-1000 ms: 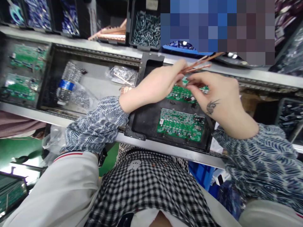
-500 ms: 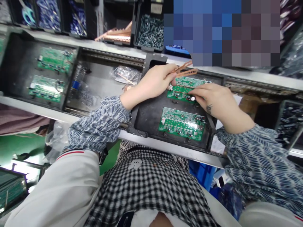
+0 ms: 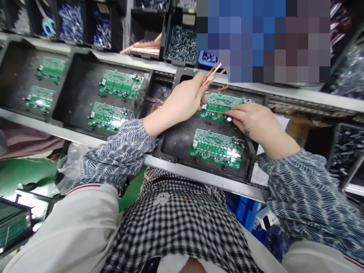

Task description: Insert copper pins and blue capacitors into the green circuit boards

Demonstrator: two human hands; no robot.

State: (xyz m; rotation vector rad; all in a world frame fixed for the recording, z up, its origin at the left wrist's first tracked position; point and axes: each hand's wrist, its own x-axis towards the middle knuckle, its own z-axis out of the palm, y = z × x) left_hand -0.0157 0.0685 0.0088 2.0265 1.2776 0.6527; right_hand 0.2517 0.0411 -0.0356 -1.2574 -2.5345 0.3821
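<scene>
Several thin copper strips (image 3: 214, 75) fan out from my left hand (image 3: 191, 96), whose fingers are closed on them above the left end of the upper green circuit board (image 3: 224, 101). My right hand (image 3: 254, 123) is at the board's right part, thumb and fingertips pinched on the end of a slim copper strip (image 3: 215, 111) lying along the board. Below, a second green circuit board (image 3: 217, 148) lies in the same black tray (image 3: 179, 142), with neither hand touching it.
Black trays with green boards (image 3: 109, 116) stand on the line to the left. Behind are bins of screws (image 3: 182, 44), copper strips (image 3: 146, 47) and blue parts (image 3: 71, 22). A bin of dark parts (image 3: 345, 148) is at the right.
The trays on the left have shifted right, towards my tray. The copper strips in my left hand are tilted more upward and spread wider. My right hand has moved slightly left.
</scene>
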